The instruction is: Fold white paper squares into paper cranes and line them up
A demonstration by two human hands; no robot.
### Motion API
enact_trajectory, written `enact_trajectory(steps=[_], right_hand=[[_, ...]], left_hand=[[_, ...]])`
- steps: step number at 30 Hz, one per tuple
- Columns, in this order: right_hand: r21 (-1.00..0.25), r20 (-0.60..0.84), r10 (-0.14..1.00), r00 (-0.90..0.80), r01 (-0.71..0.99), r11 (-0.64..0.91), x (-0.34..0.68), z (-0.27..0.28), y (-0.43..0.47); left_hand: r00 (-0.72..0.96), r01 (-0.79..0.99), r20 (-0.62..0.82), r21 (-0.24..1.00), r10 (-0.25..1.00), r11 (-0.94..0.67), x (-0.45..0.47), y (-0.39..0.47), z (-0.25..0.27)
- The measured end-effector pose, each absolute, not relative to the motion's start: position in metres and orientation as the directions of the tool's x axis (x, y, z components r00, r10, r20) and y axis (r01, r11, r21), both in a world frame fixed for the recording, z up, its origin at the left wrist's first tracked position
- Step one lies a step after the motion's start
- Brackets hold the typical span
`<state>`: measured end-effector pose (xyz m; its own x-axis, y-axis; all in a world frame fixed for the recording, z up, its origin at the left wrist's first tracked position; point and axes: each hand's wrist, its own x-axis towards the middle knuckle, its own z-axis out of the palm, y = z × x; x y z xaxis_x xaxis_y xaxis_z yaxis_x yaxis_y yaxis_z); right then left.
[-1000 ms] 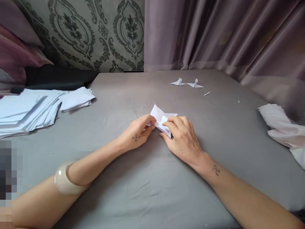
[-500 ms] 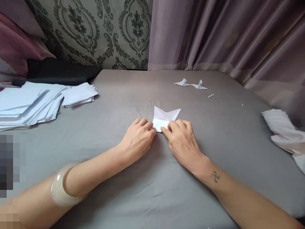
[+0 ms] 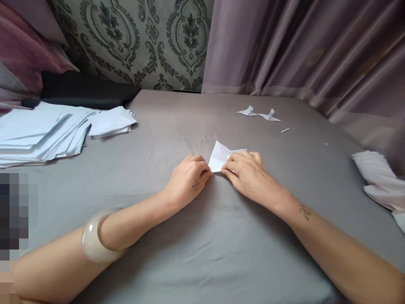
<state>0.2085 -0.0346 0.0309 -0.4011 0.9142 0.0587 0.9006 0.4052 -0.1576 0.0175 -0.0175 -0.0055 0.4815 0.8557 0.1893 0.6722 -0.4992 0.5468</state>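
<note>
A small folded sheet of white paper [image 3: 218, 159] lies on the grey cloth between my hands, one pointed corner standing up at its far left. My left hand [image 3: 190, 175] pinches its near left corner between thumb and fingers. Over the right part of the sheet, my right hand [image 3: 245, 171] has its fingers closed on the paper, the thumb along the near edge. That hand hides much of the paper's right side.
Two small folded paper figures [image 3: 269, 115] stand at the back right, near a thin paper scrap [image 3: 285, 130]. Stacks of white paper [image 3: 38, 131] lie at the left, before a black cloth [image 3: 88, 90]. A crumpled white cloth [image 3: 376, 169] is at the right edge.
My right hand has shifted over the paper and covers more of its right side. The paper has turned slightly. My left hand keeps its pinch, and the view has tilted a little.
</note>
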Motion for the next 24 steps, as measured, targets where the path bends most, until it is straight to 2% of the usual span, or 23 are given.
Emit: enact_trajectory(steps=[4, 9, 15, 24], right_hand=[[-0.211, -0.070, 0.923, -0.378, 0.910, 0.356, 0.207, 0.043, -0.022], [-0.198, -0.245, 0.883, -0.400, 0.912, 0.358, 0.204, 0.055, -0.004], [-0.088, -0.438, 0.824, -0.361, 0.929, 0.360, 0.195, 0.067, 0.016], [0.016, -0.607, 0.744, -0.280, 0.931, 0.364, 0.174, 0.080, 0.035]], left_hand=[[0.453, 0.673, 0.158, 0.585, 0.877, -0.453, 0.021, -0.018, -0.002], [0.402, 0.669, 0.132, 0.632, 0.906, -0.390, 0.023, -0.017, 0.000], [0.347, 0.655, 0.096, 0.687, 0.933, -0.315, 0.024, -0.013, -0.001], [0.307, 0.677, 0.003, 0.703, 0.952, -0.220, 0.025, -0.009, -0.003]])
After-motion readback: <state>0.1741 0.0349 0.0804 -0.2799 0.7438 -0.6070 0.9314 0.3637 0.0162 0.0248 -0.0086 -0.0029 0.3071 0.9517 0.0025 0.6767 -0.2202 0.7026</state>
